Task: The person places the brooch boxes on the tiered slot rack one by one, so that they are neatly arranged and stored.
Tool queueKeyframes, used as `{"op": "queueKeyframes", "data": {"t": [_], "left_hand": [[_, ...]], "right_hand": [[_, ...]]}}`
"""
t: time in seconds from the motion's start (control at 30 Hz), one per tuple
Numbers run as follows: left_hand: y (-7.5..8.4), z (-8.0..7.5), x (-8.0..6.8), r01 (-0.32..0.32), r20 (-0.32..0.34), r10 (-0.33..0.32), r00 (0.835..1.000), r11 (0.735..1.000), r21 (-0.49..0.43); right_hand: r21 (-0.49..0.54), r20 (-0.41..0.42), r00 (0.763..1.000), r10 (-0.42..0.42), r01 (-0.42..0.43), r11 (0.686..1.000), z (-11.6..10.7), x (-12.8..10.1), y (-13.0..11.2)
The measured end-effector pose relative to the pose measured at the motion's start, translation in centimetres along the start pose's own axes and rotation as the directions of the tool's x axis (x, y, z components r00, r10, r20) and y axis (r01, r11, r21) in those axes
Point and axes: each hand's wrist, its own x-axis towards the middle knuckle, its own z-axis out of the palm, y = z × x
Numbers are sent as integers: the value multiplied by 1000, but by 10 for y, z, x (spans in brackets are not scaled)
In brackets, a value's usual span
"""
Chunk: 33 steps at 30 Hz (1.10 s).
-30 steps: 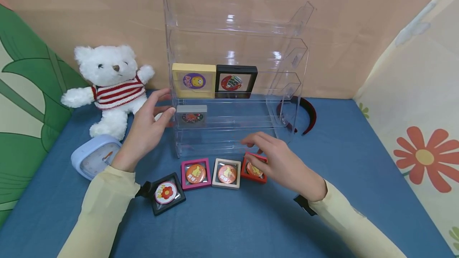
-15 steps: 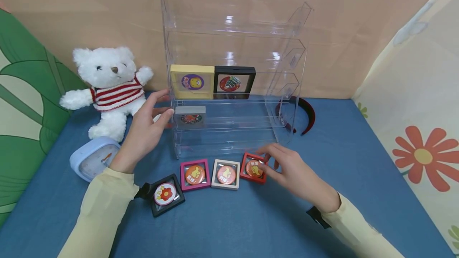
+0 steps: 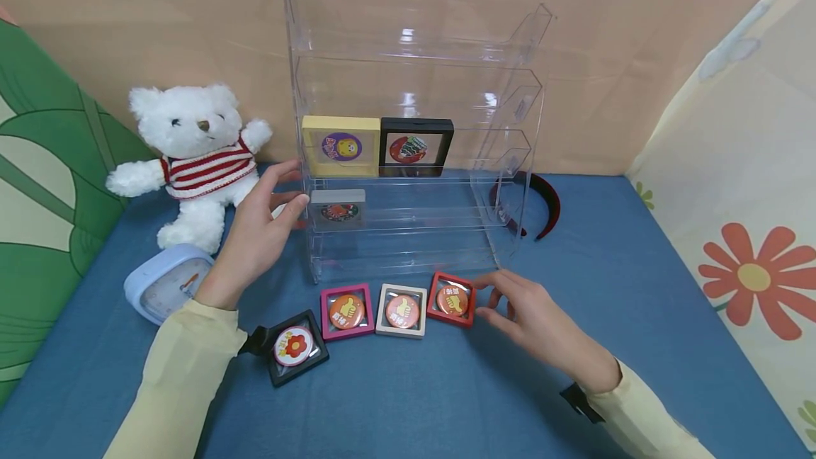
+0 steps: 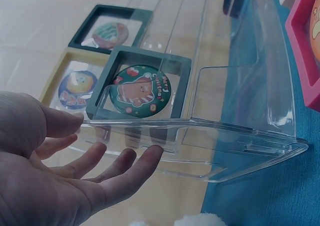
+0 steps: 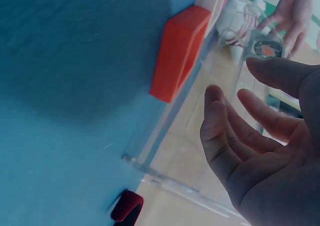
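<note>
My right hand (image 3: 535, 317) lies low in the lower right of the head view, fingers loosely spread and holding nothing; the fingertips (image 3: 487, 299) stand just beside the right edge of the red frame (image 3: 452, 299), apart from it by a narrow gap as far as I can tell. The red frame lies to the left of that hand in the picture, flat on the blue surface (image 3: 612, 253), its long side running roughly up and down the frame with a slight tilt. In the right wrist view the same frame (image 5: 179, 58) shows beyond the spread fingers, untouched.

My left hand (image 3: 258, 236) is at centre left, fingers straight and relaxed, resting against the left wall of the clear acrylic shelf (image 3: 414, 55) beside the grey frame (image 3: 338, 208) on a lower tier. It is well apart from the red frame; the right hand is plainly the nearer.

Left of the red frame, in one row: a white frame (image 3: 401, 310), a pink frame (image 3: 347, 311), then a black frame (image 3: 290, 346), lower left.
</note>
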Motion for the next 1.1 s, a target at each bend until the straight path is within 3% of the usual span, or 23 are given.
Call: {"op": "queueKeyframes", "data": {"t": [0.53,0.77,1.1], "left_hand": [[-1,0,0,-5,-3,5,1000,1000,5],[-1,0,1,-3,0,3,1000,1000,-5],[-1,1,1,-5,-1,5,1000,1000,-8]], "right_hand": [[-30,82,986,142,-140,990,13,1,18],[-18,154,974,167,-166,986,18,6,23],[-17,177,969,170,-170,985,20,13,24]]}}
